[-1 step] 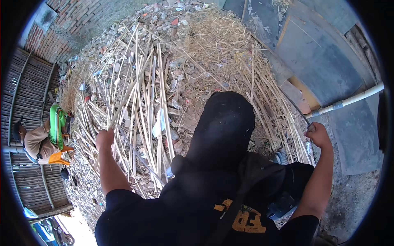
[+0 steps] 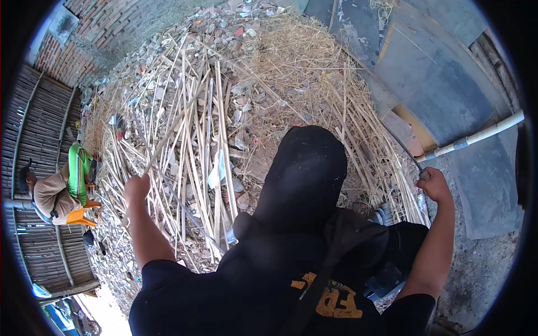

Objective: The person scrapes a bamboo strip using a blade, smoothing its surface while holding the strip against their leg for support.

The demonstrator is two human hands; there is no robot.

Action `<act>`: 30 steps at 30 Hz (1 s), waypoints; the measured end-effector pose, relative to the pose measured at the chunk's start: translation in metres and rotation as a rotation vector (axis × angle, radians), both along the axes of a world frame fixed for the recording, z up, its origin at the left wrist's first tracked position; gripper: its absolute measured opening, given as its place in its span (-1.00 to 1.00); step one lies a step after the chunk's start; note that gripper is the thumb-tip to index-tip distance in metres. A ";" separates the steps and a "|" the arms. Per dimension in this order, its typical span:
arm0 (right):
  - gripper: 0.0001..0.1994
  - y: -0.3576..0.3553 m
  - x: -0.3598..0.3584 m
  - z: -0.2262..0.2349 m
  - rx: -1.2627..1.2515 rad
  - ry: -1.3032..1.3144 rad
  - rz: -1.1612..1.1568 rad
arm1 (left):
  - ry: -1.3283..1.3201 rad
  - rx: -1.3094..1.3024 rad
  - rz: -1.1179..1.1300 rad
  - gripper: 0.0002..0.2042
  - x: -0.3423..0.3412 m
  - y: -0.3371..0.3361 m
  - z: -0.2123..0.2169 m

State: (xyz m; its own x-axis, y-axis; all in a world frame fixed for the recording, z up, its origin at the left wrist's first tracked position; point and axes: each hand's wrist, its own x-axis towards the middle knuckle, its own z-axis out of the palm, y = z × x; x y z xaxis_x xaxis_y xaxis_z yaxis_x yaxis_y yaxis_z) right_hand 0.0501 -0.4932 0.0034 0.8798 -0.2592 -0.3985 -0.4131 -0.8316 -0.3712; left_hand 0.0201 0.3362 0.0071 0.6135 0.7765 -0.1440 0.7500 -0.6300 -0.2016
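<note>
At the left, my left hand (image 2: 136,189) is closed around a long light stick (image 2: 159,151) that looks like bamboo and slants up over the rubble. Out to the right, my right hand (image 2: 434,183) grips the near end of a thin dark rod (image 2: 404,147), which points up and left. I cannot make out what kind of tool the rod is. Between my arms, a black cloth-covered shape (image 2: 307,165) and a black shirt with a yellow print block the view of the ground below. Many split bamboo strips (image 2: 219,112) lie in a loose pile in front.
Stones and rubble (image 2: 230,25) spread under the strips, with dry straw (image 2: 291,50) beyond. Grey sheets (image 2: 437,84) and a pale pole (image 2: 473,139) lie at right. At left, a person (image 2: 50,193) sits on an orange chair (image 2: 84,214) by a bamboo wall (image 2: 36,140).
My left hand has shifted slightly left with the stick, whose angle has changed a little. My right hand and the dark rod stay put.
</note>
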 end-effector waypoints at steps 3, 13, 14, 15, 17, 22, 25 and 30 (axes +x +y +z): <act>-0.64 -0.010 0.000 -0.008 0.005 0.002 0.003 | 0.056 0.141 -0.184 -0.49 -0.002 0.036 0.064; -0.61 -0.013 0.003 -0.011 0.066 0.027 0.003 | -0.314 0.379 -0.338 -0.56 -0.043 0.014 0.240; -0.60 -0.012 0.003 -0.010 0.034 -0.015 0.029 | -0.416 0.398 -0.435 -0.55 -0.044 0.036 0.224; -0.59 -0.009 0.001 -0.006 -0.011 -0.061 0.048 | -0.489 0.406 -0.511 -0.54 -0.039 0.022 0.206; -0.59 -0.012 -0.002 -0.005 -0.005 -0.178 0.041 | -0.569 0.201 -0.557 -0.56 -0.020 -0.029 0.168; -0.66 0.006 -0.011 0.022 0.067 -0.469 0.032 | -0.603 -0.806 -0.482 -0.59 -0.017 -0.137 0.022; -0.69 0.016 -0.013 0.031 0.111 -0.555 0.001 | -0.526 -1.191 -0.552 -0.50 -0.037 -0.193 -0.023; -0.73 0.042 -0.018 0.043 0.109 -0.702 0.072 | -0.339 -1.161 -0.632 -0.51 -0.042 -0.261 -0.023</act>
State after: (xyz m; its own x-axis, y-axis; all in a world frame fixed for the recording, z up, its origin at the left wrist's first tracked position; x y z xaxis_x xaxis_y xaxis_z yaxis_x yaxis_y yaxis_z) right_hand 0.0321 -0.4515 0.0469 0.9515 -0.1817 0.2481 0.0086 -0.7907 -0.6122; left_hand -0.0220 0.0749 -0.0156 0.9511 -0.1112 -0.2882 0.1796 -0.5601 0.8087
